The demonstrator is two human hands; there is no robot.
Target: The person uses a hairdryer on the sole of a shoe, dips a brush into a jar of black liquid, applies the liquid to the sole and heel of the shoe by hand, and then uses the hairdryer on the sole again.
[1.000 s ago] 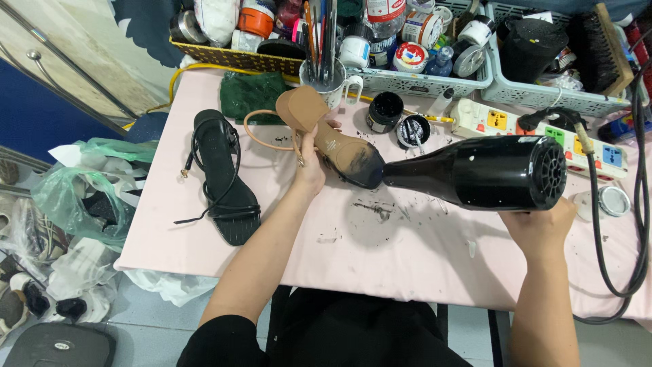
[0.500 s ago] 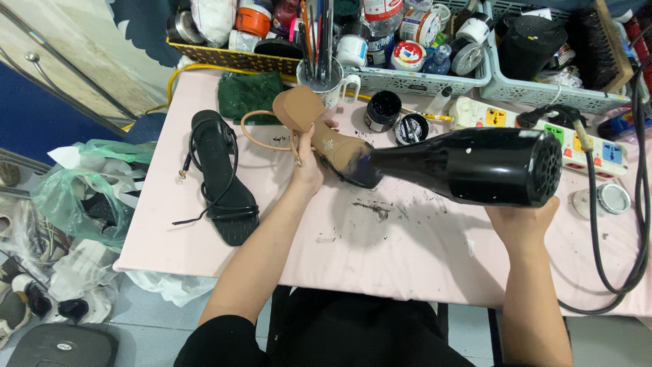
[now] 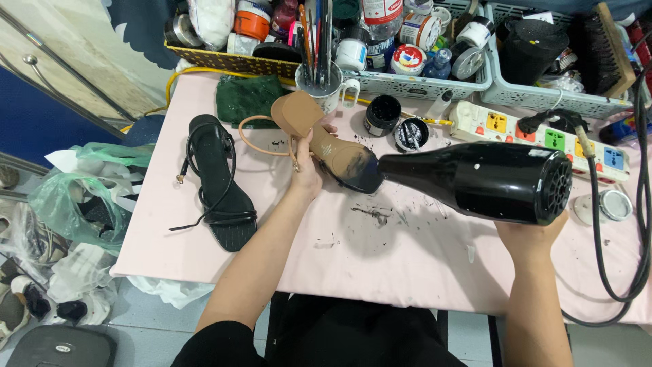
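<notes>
So from my end I'm looking down at the pink desk (image 3: 380, 272) and there's decent open room on the near side of the tan heeled sandal (image 3: 326, 143): the cloth in front of it is bare apart from dark smudges and flecks. Past the sandal it's getting tight, since the grey baskets (image 3: 435, 85) full of tins and bottles are crowding the back edge, with a cup of brushes (image 3: 322, 85) just behind the block heel. To the sandal's left a black strappy sandal (image 3: 221, 187) is lying flat, near the desk's left edge. To its right a white power strip (image 3: 543, 132) is sitting near two open pots of black stuff (image 3: 397, 122).

My left hand (image 3: 307, 173) is wrapping around the tan sandal's middle, holding it tilted above the desk, with its sole facing up. The sole looks matte and leathery, with the toe end coated glossy black. My right hand (image 3: 533, 234) is gripping the handle of a black hair dryer (image 3: 475, 180) from below, smooth shiny plastic, with its narrow nozzle almost touching that black toe.

Compared with half a second back, the dryer is sitting a touch lower and further right, and the sandal is barely moving.
</notes>
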